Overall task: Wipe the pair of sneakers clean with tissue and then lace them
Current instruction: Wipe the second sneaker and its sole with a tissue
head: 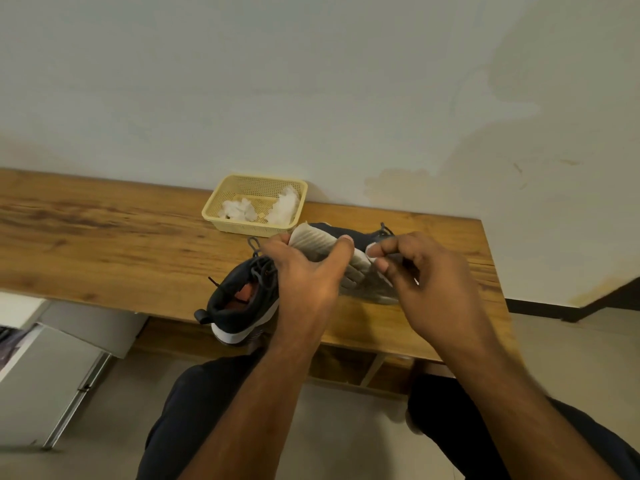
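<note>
Two dark sneakers with pale soles are on the wooden table (104, 220). One sneaker (242, 296) stands upright near the front edge, its dark laces loose and its orange insole showing. The other sneaker (322, 242) is tipped on its side with its ribbed sole facing me. My left hand (304, 271) grips that sole from the left, fingers and thumb wrapped over it. My right hand (419, 268) pinches a small piece of white tissue (372, 252) against the sole's right part.
A yellow mesh basket (221, 202) with crumpled white tissues stands against the wall behind the shoes. Open shelving sits under the table. A grey cabinet (45, 375) stands at lower left. My knees are below the table's front edge.
</note>
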